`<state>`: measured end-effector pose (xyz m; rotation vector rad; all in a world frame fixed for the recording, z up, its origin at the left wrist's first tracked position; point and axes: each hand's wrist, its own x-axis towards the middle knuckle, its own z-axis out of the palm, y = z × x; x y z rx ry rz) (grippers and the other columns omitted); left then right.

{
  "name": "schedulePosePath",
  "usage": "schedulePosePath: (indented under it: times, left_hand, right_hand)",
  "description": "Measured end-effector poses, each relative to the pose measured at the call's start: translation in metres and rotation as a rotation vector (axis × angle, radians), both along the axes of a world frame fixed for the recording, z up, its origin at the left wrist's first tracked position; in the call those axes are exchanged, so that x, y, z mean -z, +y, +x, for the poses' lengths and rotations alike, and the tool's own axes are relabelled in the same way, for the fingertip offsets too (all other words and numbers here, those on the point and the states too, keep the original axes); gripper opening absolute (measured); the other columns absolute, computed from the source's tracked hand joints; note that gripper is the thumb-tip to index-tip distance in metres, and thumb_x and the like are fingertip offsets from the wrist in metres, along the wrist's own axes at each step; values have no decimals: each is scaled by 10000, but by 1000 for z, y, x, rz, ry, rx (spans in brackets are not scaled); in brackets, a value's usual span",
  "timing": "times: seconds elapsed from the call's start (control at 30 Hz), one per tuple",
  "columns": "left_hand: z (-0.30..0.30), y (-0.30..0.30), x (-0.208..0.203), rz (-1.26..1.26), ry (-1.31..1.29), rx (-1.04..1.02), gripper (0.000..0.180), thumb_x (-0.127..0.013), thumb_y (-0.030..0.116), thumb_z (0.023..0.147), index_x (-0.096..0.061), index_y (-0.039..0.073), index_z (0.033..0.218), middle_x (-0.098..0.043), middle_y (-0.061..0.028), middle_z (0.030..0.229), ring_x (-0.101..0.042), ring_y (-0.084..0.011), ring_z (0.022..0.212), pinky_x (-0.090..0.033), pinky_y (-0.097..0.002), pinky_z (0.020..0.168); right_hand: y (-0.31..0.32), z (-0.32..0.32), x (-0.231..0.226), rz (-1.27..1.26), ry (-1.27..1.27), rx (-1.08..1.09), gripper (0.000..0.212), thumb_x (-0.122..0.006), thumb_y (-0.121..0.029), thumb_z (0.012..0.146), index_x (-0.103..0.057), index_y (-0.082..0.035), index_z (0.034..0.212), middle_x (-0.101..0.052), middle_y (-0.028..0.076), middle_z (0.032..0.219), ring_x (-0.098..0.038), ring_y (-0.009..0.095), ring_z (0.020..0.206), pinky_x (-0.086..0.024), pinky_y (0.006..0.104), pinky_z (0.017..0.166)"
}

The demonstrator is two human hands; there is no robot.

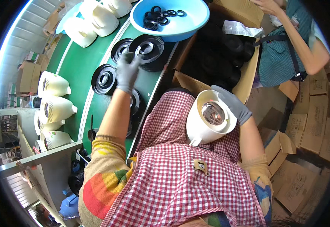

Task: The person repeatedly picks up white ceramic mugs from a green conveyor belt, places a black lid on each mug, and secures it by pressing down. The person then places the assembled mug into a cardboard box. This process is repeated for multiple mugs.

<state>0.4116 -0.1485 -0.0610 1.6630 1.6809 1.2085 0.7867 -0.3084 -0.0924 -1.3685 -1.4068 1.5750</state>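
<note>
White plastic: steady the jug-shaped shell, right of centre, with right hand holding its side. Guide left hand gently over black discs, upper left of centre; cannot tell its grip.

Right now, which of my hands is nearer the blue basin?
Left. Your left hand is over the black discs, just below and left of the blue basin in view; your right hand is farther off, at the white jug.
</note>
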Motion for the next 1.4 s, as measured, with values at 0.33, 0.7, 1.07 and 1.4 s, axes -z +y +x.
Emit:
schedulePosePath:
  times: [0.33,0.7,1.07,1.4]
  left_hand:
    - [-75,79,48,-225,255,-88,374,-591,373,829,-725,31,899,-702,-158,802,-641,-254,730,-499,-369,721]
    - [82,-30,-69,436,26,582,340,-592,107,948,-555,-32,1257,-624,-152,1180,-615,-234,1039,-492,-341,926]
    - [143,-67,-16,-462,-545,1143,608,-362,510,1022,-628,-20,1156,-657,-121,1118,-597,-193,1083,-461,-326,955]
    - [129,-82,6,125,-258,1263,355,-470,199,917,-701,-61,983,-652,-224,1102,-591,-382,1122,-402,-465,1030]
  right_hand:
    - [1,0,3,25,236,30,514,-589,-205,965,-438,28,1397,-521,135,1382,-518,196,1244,-406,316,1060]
    - [31,-7,-76,217,678,237,530,-416,-371,1036,-390,-27,1439,-569,164,1314,-529,223,1240,-381,347,1083]
    - [-18,4,-46,715,131,162,404,-509,-316,1004,-734,2,897,-711,142,1003,-643,285,1039,-475,416,962]
    - [-31,-2,-31,724,9,157,120,-620,-34,794,-712,-61,721,-731,124,940,-635,287,1096,-319,487,1108]
